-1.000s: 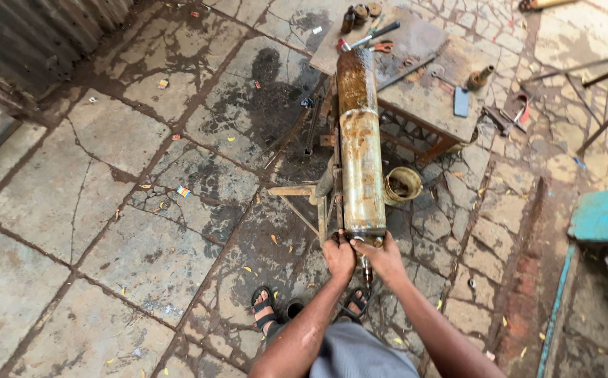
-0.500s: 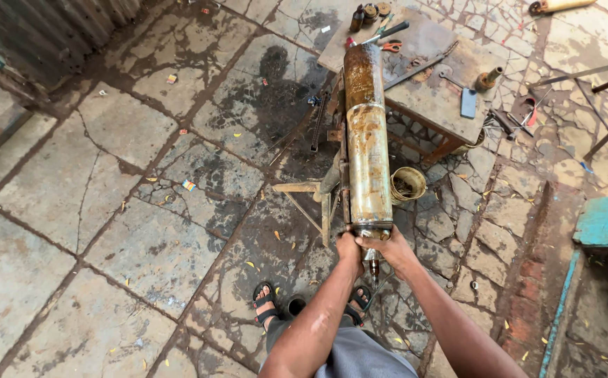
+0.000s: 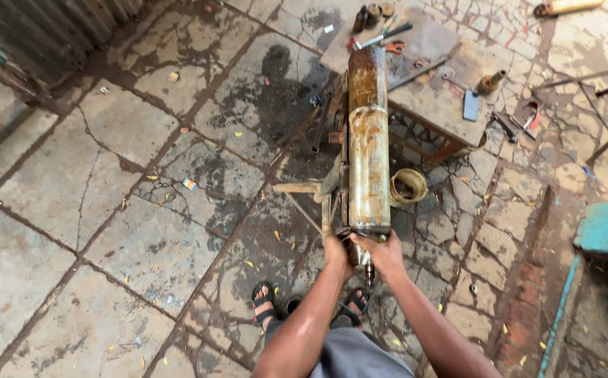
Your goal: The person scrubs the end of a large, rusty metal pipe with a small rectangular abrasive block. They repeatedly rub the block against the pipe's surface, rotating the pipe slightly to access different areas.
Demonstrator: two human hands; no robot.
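both hands are on the near end of the rusty cylinder, which lies lengthwise away from the person, its far end resting on the bench. left hand wraps the bottom left edge, grip closed on it. right hand cups the bottom right edge, fingers curled around the rim. a small round can sits on the cracked stone floor just beside the cylinder. tools lie scattered on the bench.

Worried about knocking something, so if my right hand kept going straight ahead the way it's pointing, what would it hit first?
The right hand already touches the near end of the rusty cylinder, so it would press into that first. Nothing else seems to lie between them.
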